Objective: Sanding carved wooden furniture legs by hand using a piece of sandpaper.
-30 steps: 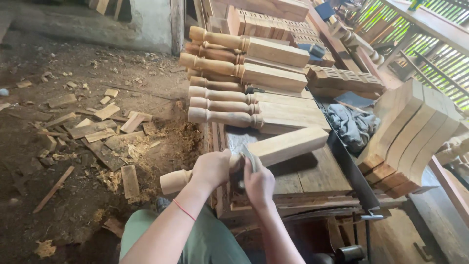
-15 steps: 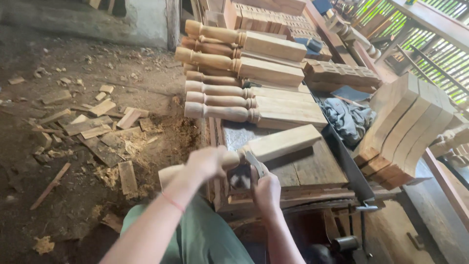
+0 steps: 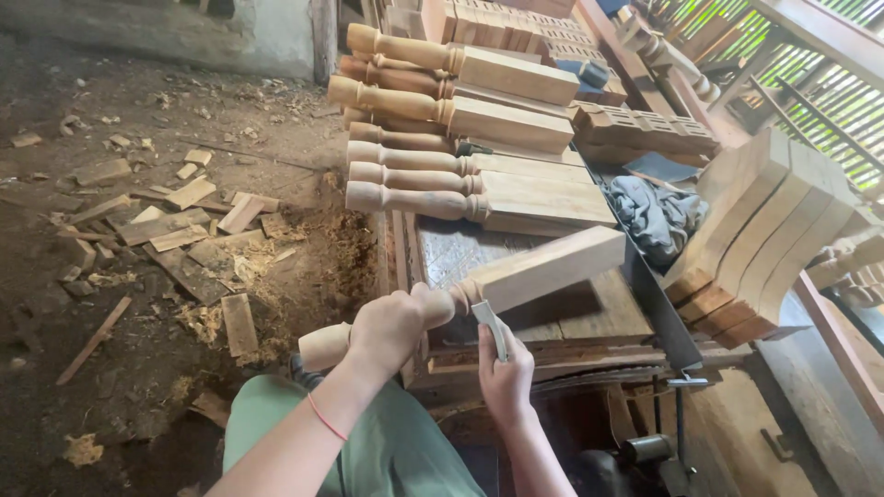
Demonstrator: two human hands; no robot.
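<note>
Since half a second ago, both of my hands have slid a little along the wooden leg (image 3: 516, 276), and the view has swung so the stacked legs (image 3: 460, 120) sit higher in it. My left hand (image 3: 387, 329) is wrapped shut around the leg's rounded, turned end, a thin red band on that wrist. My right hand (image 3: 505, 377) is closed on a strip of sandpaper (image 3: 491, 324), whose upper end touches the leg at the neck where the round part meets the square block. That leg lies tilted across the front edge of the desk (image 3: 589, 322), its square end resting on the boards and its round end sticking out past the edge over my lap. Behind it lies a row of finished legs, with more piled beyond them. A grey rag (image 3: 654, 216) sits to the right, beside a stack of curved wooden blocks (image 3: 764, 230). Offcuts (image 3: 184, 239) and sawdust litter the dirt floor on the left.
</note>
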